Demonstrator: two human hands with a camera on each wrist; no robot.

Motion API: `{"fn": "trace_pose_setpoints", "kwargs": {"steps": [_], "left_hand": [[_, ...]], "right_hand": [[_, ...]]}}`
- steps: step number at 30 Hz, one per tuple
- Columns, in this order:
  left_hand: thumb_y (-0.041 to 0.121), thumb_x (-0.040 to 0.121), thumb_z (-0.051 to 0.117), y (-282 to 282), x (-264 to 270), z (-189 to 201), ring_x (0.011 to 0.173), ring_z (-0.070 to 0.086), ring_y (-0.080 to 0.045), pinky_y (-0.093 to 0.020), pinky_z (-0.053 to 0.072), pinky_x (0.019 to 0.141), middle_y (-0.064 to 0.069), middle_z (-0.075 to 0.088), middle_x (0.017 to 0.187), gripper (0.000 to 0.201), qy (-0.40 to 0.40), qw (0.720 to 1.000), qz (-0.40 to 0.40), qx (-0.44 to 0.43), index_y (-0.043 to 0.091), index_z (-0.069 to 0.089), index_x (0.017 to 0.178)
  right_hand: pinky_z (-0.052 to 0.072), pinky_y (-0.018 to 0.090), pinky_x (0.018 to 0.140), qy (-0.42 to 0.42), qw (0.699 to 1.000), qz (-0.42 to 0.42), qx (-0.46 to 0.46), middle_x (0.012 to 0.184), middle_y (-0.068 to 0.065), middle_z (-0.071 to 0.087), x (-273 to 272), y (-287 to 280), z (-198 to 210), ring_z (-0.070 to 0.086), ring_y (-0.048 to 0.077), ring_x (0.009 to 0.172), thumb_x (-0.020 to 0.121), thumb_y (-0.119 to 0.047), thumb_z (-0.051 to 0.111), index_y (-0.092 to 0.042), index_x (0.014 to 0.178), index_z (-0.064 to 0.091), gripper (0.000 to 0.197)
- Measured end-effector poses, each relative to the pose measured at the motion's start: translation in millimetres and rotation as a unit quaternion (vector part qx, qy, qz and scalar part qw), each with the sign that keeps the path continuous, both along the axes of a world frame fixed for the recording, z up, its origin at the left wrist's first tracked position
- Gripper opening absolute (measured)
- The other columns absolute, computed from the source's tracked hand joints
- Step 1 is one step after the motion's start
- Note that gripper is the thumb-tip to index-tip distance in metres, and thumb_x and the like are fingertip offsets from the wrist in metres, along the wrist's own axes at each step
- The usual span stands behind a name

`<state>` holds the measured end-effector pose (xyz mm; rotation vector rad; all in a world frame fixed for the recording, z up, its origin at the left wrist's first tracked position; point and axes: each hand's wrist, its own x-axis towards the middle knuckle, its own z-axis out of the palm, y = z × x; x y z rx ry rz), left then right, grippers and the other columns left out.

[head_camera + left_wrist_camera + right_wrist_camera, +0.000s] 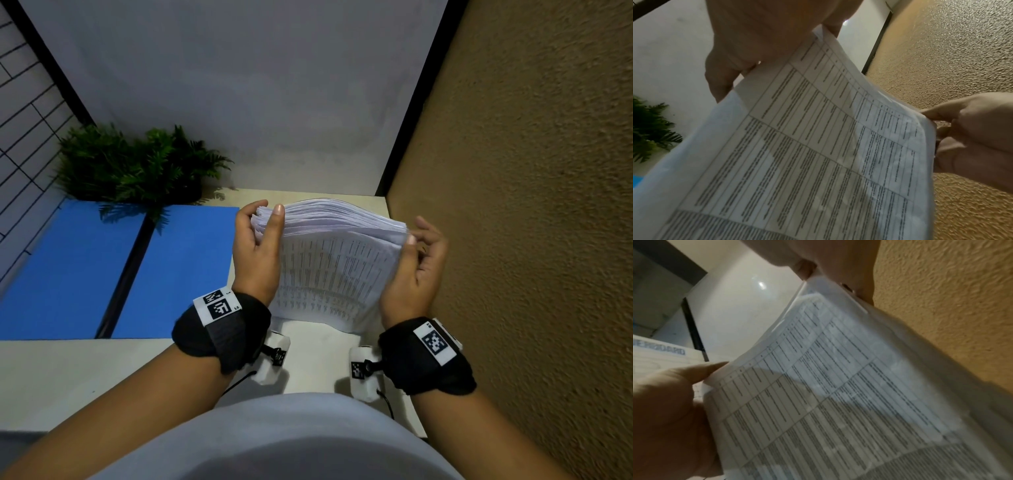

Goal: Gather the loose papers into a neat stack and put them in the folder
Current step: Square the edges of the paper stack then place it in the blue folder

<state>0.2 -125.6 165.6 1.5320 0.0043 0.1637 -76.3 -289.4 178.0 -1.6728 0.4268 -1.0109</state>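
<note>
Papers (329,260), a thick bundle with printed tables, are held above the right side of the desk (68,370), near its far right corner. The left hand (258,250) grips the left edge, thumb on the front sheet and fingers behind. The right hand (416,270) holds the right edge with curled fingers. The print is too blurred to read, and the bundle hides the desk under it. An open blue folder (102,270) lies flat toward the far left. A green plant (137,164) stands at the far left corner, overhanging the folder. A rough brown wall (531,205) runs along the right edge.
</note>
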Motion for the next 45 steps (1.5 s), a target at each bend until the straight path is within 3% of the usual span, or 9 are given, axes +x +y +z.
{"fn": "trace_pose_setpoints", "kwargs": {"steps": [5, 8, 14, 16, 18, 22, 28, 31, 45], "left_hand": [[0.044, 0.093, 0.06, 0, -5, 3, 0.097, 0.059, -0.003, -0.007, 0.047, 0.072, 0.003, 0.057, 0.116, 0.045, -0.001, 1.0, -0.008, 0.006, 0.02, 0.049, 0.129], [0.038, 0.093, 0.061, -1, -7, 5, 0.087, 0.057, 0.005, -0.007, 0.046, 0.069, 0.014, 0.052, 0.105, 0.043, -0.009, 1.0, 0.006, 0.018, 0.016, 0.05, 0.129], [0.058, 0.072, 0.068, 7, -9, 2, 0.103, 0.06, 0.001, -0.015, 0.051, 0.085, 0.01, 0.056, 0.117, 0.076, -0.022, 0.998, -0.051, 0.007, 0.024, 0.045, 0.136], [0.055, 0.066, 0.074, 10, -8, -2, 0.114, 0.059, -0.007, -0.015, 0.05, 0.089, 0.003, 0.056, 0.127, 0.089, -0.023, 0.996, -0.082, 0.007, 0.028, 0.039, 0.143], [0.052, 0.062, 0.08, 11, -7, -10, 0.122, 0.056, -0.007, -0.015, 0.048, 0.095, 0.004, 0.054, 0.133, 0.104, -0.023, 0.994, -0.102, 0.013, 0.029, 0.03, 0.15], [0.048, 0.055, 0.087, 13, -4, -21, 0.135, 0.044, -0.006, -0.02, 0.042, 0.107, 0.004, 0.04, 0.15, 0.124, -0.019, 0.992, -0.119, 0.038, 0.026, 0.017, 0.155], [0.043, 0.056, 0.087, 15, -4, -24, 0.13, 0.047, 0.003, -0.019, 0.045, 0.103, 0.012, 0.045, 0.146, 0.12, -0.001, 0.986, -0.163, 0.023, 0.035, 0.017, 0.153], [0.043, 0.059, 0.086, 15, -5, -21, 0.129, 0.045, 0.006, -0.022, 0.047, 0.102, 0.026, 0.039, 0.144, 0.117, -0.004, 0.984, -0.177, 0.018, 0.047, 0.014, 0.151], [0.046, 0.06, 0.088, 13, 1, -25, 0.142, 0.037, -0.008, -0.041, 0.039, 0.114, 0.008, 0.026, 0.16, 0.125, 0.0, 0.984, -0.178, 0.007, 0.053, 0.002, 0.151]], "right_hand": [[0.052, 0.044, 0.089, 0.009, 0.998, 0.029, 0.058, 0.13, -0.001, 0.051, -2, 4, -1, 0.057, 0.002, 0.106, 0.096, -0.032, 0.039, -0.042, 0.102, 0.044, 0.013], [0.05, 0.049, 0.095, 0.049, 0.996, 0.069, -0.032, 0.131, 0.0, 0.043, -3, 3, -2, 0.05, 0.017, 0.12, 0.093, -0.041, 0.045, -0.039, 0.121, 0.051, 0.029], [0.052, 0.02, 0.088, 0.095, 0.989, 0.094, -0.068, 0.112, -0.016, 0.037, -3, 0, -1, 0.049, -0.008, 0.108, 0.085, -0.054, 0.052, -0.042, 0.118, 0.055, 0.035], [0.055, 0.023, 0.083, 0.115, 0.99, 0.066, -0.058, 0.105, -0.025, 0.034, 0, -2, -1, 0.05, -0.005, 0.099, 0.082, -0.059, 0.052, -0.043, 0.115, 0.056, 0.037], [0.056, 0.032, 0.082, 0.129, 0.99, 0.041, -0.035, 0.103, -0.02, 0.035, 3, -3, 2, 0.049, -0.002, 0.096, 0.081, -0.059, 0.053, -0.036, 0.114, 0.057, 0.041], [0.051, 0.021, 0.079, 0.131, 0.985, 0.076, -0.086, 0.113, -0.007, 0.035, 4, -3, 3, 0.047, -0.002, 0.099, 0.086, -0.044, 0.062, -0.028, 0.109, 0.059, 0.028], [0.056, 0.043, 0.088, 0.159, 0.98, 0.097, -0.068, 0.114, -0.012, 0.038, 15, -11, 4, 0.051, 0.014, 0.11, 0.083, -0.056, 0.058, -0.038, 0.114, 0.056, 0.036], [0.056, 0.045, 0.087, 0.153, 0.985, 0.069, -0.042, 0.113, -0.01, 0.038, 18, -13, 2, 0.052, 0.012, 0.107, 0.082, -0.058, 0.057, -0.036, 0.109, 0.057, 0.034], [0.056, 0.042, 0.085, 0.134, 0.987, 0.062, -0.067, 0.111, -0.01, 0.039, 17, -11, -1, 0.051, 0.006, 0.1, 0.083, -0.055, 0.056, -0.033, 0.099, 0.053, 0.027]]}}
